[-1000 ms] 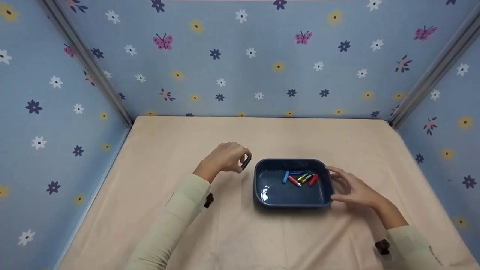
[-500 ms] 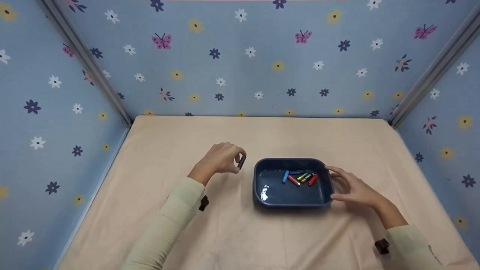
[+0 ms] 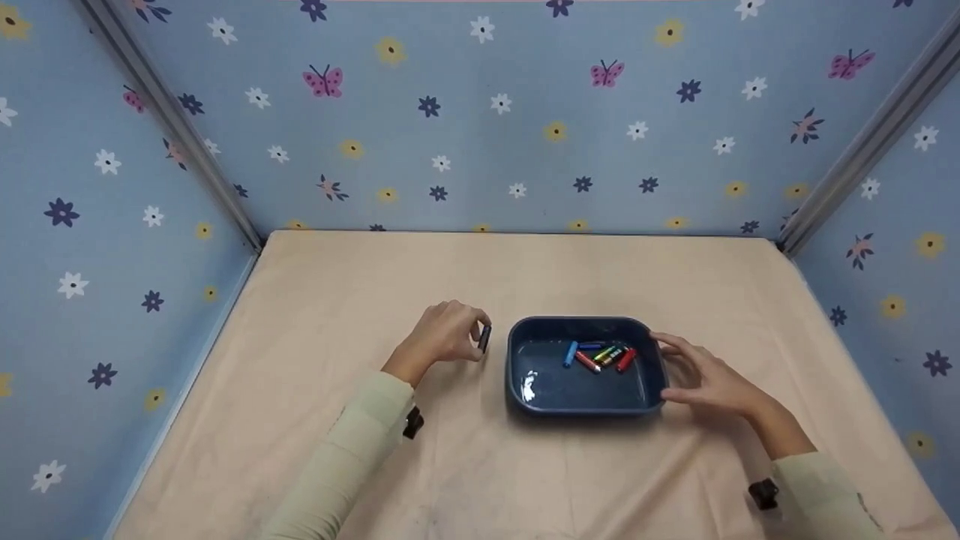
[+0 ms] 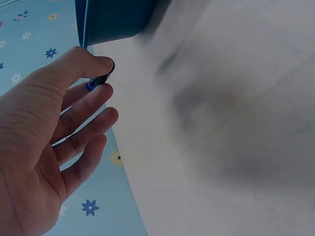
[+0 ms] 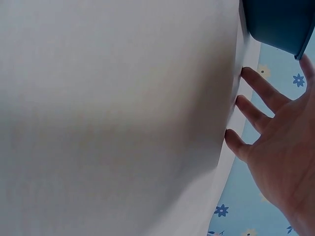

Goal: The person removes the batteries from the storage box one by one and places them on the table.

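Observation:
Between thumb and fingertips, my left hand [image 3: 442,331] pinches a small dark battery [image 3: 484,339], held nearly upright just left of a blue box [image 3: 585,412]. In the left wrist view the battery [image 4: 101,80] shows a black body and a blue end, partly covered by the thumb. My right hand [image 3: 709,381] touches the box's right side with spread fingers, the thumb near the front corner and a finger at the back one. In the right wrist view the other fingers [image 5: 256,112] rest on the cloth, fairly straight.
Several colourful batteries lie in the box, among them a light blue battery [image 3: 571,354] and a red battery [image 3: 627,360]. A beige cloth [image 3: 360,285] covers the table. Blue flowered panels [image 3: 480,135] enclose it at the back and both sides.
My left hand has drawn slightly left, away from the box, then moved a little toward me. The battery has turned more upright. My right hand and the box have stayed put.

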`<state>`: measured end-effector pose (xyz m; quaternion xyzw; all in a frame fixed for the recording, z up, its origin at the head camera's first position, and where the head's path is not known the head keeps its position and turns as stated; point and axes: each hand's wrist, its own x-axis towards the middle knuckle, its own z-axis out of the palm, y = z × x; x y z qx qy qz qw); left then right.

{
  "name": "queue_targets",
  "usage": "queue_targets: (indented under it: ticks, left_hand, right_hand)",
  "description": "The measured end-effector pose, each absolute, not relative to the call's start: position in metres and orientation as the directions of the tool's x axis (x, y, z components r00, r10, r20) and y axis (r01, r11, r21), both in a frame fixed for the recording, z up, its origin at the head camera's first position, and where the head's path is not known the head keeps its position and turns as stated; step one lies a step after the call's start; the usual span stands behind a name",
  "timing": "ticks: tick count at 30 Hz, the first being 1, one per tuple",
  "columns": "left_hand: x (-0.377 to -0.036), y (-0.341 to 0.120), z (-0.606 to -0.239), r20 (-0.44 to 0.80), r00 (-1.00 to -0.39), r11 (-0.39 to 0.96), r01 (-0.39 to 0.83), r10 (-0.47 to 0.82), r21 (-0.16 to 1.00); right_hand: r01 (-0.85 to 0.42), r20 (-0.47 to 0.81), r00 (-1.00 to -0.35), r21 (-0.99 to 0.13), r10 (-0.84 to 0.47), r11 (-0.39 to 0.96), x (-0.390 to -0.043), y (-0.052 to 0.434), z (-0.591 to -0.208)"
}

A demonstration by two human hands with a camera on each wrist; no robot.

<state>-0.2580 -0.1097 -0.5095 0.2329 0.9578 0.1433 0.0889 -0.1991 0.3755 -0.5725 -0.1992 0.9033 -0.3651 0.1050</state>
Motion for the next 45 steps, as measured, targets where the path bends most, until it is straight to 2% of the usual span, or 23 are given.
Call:
queue_targets:
  ticks: [7, 28, 35, 36, 42, 43, 45]
  left_hand:
    - [-0.254, -0.108, -0.522, -0.103, -0.896, 0.857, 0.371, 0.431, 0.356]
    - [-0.25, -0.11, -0.55, -0.162, -0.904, 0.865, 0.308, 0.396, 0.397]
    - [-0.248, -0.11, -0.553, -0.167, -0.904, 0.862, 0.298, 0.392, 0.411]
    - [-0.254, -0.113, -0.565, -0.155, -0.901, 0.856, 0.315, 0.406, 0.411]
    - [-0.253, -0.111, -0.566, -0.16, -0.902, 0.86, 0.31, 0.4, 0.405]
    - [-0.246, -0.109, -0.554, -0.173, -0.906, 0.867, 0.292, 0.385, 0.403]
    - [-0.246, -0.108, -0.554, -0.173, -0.909, 0.868, 0.286, 0.38, 0.406]
  right_hand:
    - [-0.312, -0.014, -0.884, -0.725, -0.466, 0.614, -0.198, 0.378, -0.573]
    - [-0.296, -0.032, -0.898, -0.693, -0.438, 0.657, -0.197, 0.377, -0.574]
    - [-0.281, -0.043, -0.896, -0.716, -0.442, 0.639, -0.197, 0.376, -0.573]
    - [-0.279, -0.046, -0.895, -0.719, -0.444, 0.637, -0.197, 0.376, -0.572]
    - [-0.288, -0.037, -0.894, -0.717, -0.447, 0.635, -0.197, 0.376, -0.571]
    - [-0.29, -0.036, -0.894, -0.715, -0.448, 0.636, -0.197, 0.376, -0.571]
    - [-0.286, -0.039, -0.895, -0.714, -0.445, 0.638, -0.198, 0.376, -0.571]
